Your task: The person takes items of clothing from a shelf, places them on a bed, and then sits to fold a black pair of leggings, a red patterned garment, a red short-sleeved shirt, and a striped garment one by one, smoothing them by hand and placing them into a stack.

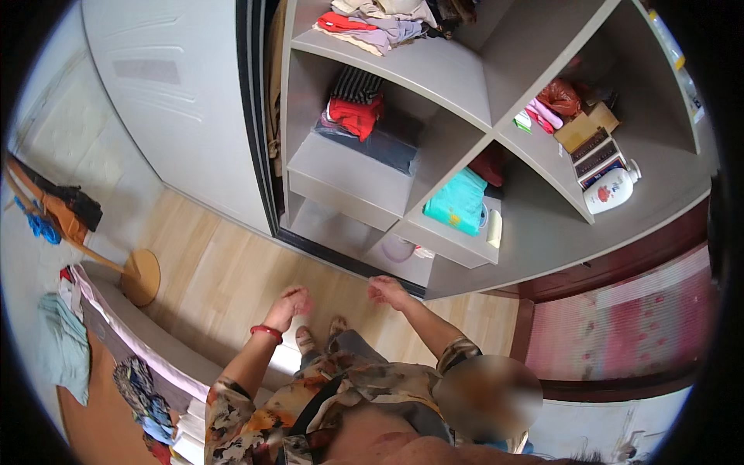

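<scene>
My left hand (291, 303), with a red bracelet (266, 333) on its wrist, is held in the air over the wooden floor. Its fingers are loosely bent and a little apart, with nothing visible in them. To its right, my right hand (385, 291) hovers near the front edge of a grey open wardrobe (353, 183). Those fingers also bend loosely, and I see no object in them. The two hands face each other with a gap between. Closest shelf items are a turquoise folded cloth (457, 203) and, lower down, a purple round item (397, 248).
Folded clothes (355, 115) lie on the wardrobe shelves. A white bottle (612, 188) and small boxes (597, 159) stand at the right. A white sliding door (178, 93), a coat stand's round base (142, 277) and a bed edge (147, 333) are at the left.
</scene>
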Available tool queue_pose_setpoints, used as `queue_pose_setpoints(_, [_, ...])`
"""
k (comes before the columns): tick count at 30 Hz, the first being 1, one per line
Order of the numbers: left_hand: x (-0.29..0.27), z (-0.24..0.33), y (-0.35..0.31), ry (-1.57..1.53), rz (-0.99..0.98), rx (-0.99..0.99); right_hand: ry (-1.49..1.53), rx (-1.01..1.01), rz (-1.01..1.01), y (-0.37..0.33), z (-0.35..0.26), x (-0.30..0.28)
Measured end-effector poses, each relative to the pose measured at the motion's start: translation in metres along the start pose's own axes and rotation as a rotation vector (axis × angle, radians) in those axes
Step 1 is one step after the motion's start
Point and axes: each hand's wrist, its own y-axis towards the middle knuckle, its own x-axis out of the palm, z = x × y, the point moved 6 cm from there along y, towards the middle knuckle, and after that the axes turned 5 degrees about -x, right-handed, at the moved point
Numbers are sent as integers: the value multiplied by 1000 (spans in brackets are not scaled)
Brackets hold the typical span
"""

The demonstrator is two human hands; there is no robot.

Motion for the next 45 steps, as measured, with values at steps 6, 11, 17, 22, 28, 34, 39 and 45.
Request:
queue_pose_setpoints(6, [28,148,105,-37,48,100,370,-118,169,110,-93,-34])
queue_pose_setpoints(11, [17,225,185,-109,42,141,294,-297,319,198,-196,-28])
queue_pose_setpoints(17, [35,260,296,-204,73,185,-536,-922,627,259,-371,-76])
queue_pose_setpoints(22, [11,290,368,-249,91,278,-1384,-1415,934,311,-488,-33])
queue_pose_setpoints(28, [6,328,446,-346,106,452,-1584,-1160,785,392,-528,-33])
queue_pose_setpoints(34, [-17,360,536,653,508,732,-1469,-1171,743,391,-510,-52])
queue_pose_setpoints(39, [-32,382,599,-157,495,899,-1311,-1207,798,365,-522,-87])
queue_pose_setpoints(45, [-6,386,621,-51,330,704,-1089,-1113,906,337,-493,-152])
